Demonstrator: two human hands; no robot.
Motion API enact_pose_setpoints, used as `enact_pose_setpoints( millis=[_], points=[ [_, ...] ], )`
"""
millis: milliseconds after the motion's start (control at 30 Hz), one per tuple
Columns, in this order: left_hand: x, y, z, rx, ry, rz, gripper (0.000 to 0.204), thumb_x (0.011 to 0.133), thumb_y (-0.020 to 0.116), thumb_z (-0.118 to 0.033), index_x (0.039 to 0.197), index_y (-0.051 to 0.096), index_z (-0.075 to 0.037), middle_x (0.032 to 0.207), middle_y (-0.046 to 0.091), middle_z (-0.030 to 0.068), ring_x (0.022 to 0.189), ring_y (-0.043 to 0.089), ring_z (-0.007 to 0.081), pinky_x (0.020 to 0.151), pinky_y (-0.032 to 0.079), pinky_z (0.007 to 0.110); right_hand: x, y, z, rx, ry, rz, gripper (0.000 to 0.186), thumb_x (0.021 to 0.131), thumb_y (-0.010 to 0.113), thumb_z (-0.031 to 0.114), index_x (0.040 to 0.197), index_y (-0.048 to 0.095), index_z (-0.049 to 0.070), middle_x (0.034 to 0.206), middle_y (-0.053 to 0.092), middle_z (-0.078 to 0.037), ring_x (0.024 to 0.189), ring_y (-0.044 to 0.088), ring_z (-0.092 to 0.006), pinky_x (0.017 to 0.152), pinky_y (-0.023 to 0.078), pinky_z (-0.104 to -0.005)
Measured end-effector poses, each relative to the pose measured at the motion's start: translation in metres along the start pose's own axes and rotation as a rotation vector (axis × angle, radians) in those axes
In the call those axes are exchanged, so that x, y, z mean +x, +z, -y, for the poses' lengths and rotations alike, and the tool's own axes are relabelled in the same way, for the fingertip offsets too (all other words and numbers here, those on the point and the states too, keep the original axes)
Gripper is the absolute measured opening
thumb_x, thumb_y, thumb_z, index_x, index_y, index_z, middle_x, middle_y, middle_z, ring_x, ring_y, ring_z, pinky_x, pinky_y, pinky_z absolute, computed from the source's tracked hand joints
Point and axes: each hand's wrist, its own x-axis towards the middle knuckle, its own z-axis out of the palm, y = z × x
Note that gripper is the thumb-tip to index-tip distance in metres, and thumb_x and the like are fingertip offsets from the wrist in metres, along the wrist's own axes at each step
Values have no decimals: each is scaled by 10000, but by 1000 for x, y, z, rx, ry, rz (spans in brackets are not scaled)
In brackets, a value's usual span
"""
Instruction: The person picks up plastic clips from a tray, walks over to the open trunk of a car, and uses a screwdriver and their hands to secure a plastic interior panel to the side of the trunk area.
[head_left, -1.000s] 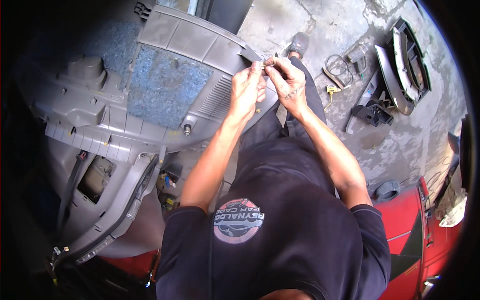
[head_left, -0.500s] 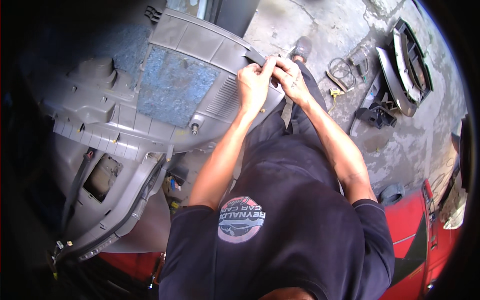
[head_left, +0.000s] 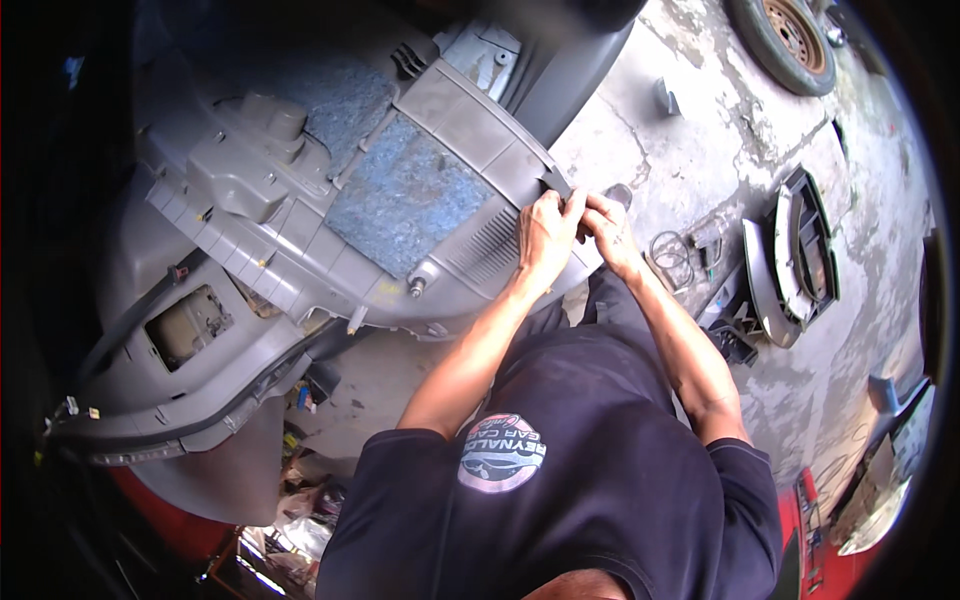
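Observation:
A large grey plastic car trim panel with blue felt padding fills the upper left. My left hand grips the panel's right edge beside a small dark clip, fingers curled over it. My right hand is pressed against the left one, its fingers pinching at the same edge. What lies between the fingertips is hidden.
A bolt sticks out of the panel's lower rim. On the concrete floor to the right lie a loop of wire, dark trim pieces and a wheel. Red bodywork is at lower right, clutter below.
The view has shifted, so the panel and both hands sit lower and more central. Both hands stay together on the panel's right edge.

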Motion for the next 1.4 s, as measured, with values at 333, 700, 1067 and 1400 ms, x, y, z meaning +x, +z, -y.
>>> enact_pose_setpoints(
  millis=[333,700,1067,1400],
  points=[
    [5,8,26,-73,120,0,417,987,535,-312,799,629,48,710,644,237,655,661,353,609,495,425,12,-6,-20,132,-22,-50,288,953,525,108,1178,600,-55,804,597,-51,681,548,-126,638,448,-262],
    [9,16,51,-230,297,10,392,993,540,-288,803,646,38,656,625,126,607,598,194,584,469,351,10,-8,-7,306,2,-41,359,956,569,166,1228,592,-67,873,654,-67,695,566,-122,641,477,-277],
    [4,32,61,-365,173,13,397,982,579,-310,797,668,29,627,604,80,581,558,126,540,447,306,14,-19,11,370,150,141,133,944,635,158,956,617,26,845,618,-35,666,505,-88,615,449,-247],
    [-11,25,43,-310,191,-26,306,968,580,-188,752,556,28,591,522,77,550,454,150,534,400,345,20,-36,21,272,235,243,187,938,675,161,995,618,-7,789,581,-22,656,509,-86,572,424,-241]
  ],
)
